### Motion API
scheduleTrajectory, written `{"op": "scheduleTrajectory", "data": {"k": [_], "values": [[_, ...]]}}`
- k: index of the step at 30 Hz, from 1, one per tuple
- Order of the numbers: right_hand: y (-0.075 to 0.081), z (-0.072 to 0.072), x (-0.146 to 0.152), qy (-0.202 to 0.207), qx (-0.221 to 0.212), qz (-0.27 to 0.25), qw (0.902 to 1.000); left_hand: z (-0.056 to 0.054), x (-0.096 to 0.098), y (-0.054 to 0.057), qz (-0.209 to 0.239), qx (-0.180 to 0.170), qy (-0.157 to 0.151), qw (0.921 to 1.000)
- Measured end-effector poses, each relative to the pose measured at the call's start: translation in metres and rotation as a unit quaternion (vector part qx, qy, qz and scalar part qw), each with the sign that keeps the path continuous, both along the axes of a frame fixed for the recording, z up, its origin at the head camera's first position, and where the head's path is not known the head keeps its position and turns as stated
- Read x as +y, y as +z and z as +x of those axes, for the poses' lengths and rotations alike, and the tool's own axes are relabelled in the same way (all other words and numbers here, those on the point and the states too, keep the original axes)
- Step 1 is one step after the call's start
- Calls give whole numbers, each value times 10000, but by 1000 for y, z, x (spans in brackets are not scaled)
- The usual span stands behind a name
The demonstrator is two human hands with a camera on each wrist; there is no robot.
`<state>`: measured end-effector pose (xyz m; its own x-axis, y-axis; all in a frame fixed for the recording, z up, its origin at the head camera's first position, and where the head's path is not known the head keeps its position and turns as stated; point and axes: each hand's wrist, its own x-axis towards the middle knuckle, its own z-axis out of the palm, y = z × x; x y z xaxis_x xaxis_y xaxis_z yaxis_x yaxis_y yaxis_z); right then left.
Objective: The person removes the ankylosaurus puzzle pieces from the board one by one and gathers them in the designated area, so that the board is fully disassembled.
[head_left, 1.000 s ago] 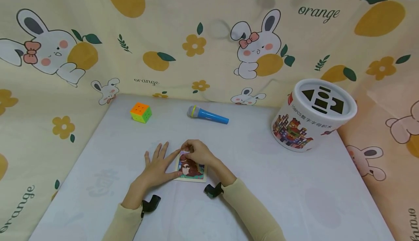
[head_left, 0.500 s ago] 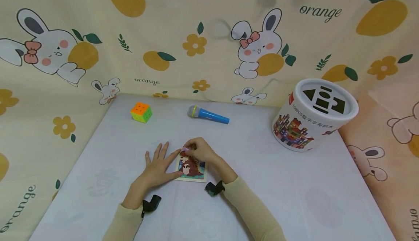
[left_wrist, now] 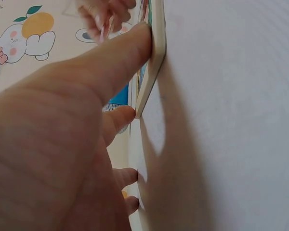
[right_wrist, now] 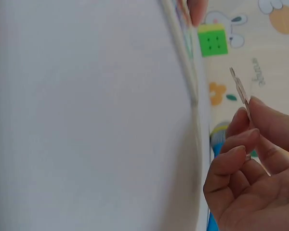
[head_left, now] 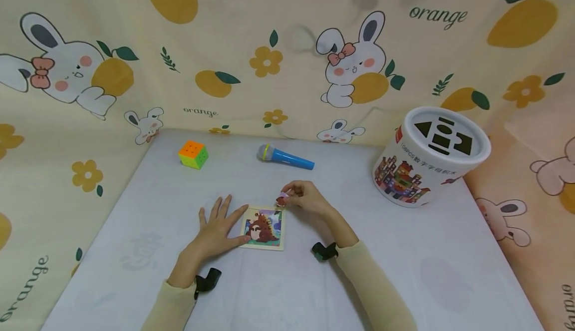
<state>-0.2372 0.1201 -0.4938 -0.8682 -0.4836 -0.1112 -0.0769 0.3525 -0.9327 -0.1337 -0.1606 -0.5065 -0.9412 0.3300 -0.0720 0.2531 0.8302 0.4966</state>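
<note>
A small square jigsaw puzzle [head_left: 265, 235] with a brown dinosaur picture and a pale wooden border lies on the table. Fingers spread, my left hand [head_left: 217, 233] steadies it, thumb and index fingertip at its left side. Pale board shows at the puzzle's upper left. Just beyond its upper right corner, my right hand [head_left: 309, 198] pinches a thin puzzle piece [head_left: 281, 199] between thumb and fingers. In the right wrist view that puzzle piece [right_wrist: 241, 90] appears almost edge-on, raised above the table. The left wrist view shows the left thumb [left_wrist: 127, 57] over the puzzle's edge.
Farther back lie an orange and green puzzle cube [head_left: 193, 155] and a blue toy microphone [head_left: 287, 158]. A large white block bucket [head_left: 427, 164] with shaped holes in its lid stands at the back right. A patterned cloth [head_left: 287, 46] hangs behind the table.
My right hand has lifted the puzzle piece from the puzzle's upper left and carried it right, uncovering pale board and more of the picture. The left hand has stayed in place.
</note>
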Motion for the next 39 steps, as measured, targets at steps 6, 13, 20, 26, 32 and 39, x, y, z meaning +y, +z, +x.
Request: {"op": "scheduleTrajectory", "data": {"k": [6, 13, 20, 26, 32, 39], "values": [[5, 9, 24, 304, 19, 382, 9988, 1, 0, 2, 7, -11, -31, 10000], [3, 16, 37, 632, 165, 570, 9962, 2, 0, 1, 89, 64, -37, 9999], [2, 20, 42, 745, 340, 674, 9944, 1, -2, -3, 56, 206, -30, 9998], [2, 21, 43, 752, 354, 842, 9930, 1, -1, -3, 113, 223, -21, 9997], [2, 22, 42, 720, 709, 1207, 9875, 2, -1, -1, 100, 127, -15, 9999], [4, 25, 35, 484, 873, 1659, 9811, 0, -1, -2, 31, 71, -26, 10000]]}}
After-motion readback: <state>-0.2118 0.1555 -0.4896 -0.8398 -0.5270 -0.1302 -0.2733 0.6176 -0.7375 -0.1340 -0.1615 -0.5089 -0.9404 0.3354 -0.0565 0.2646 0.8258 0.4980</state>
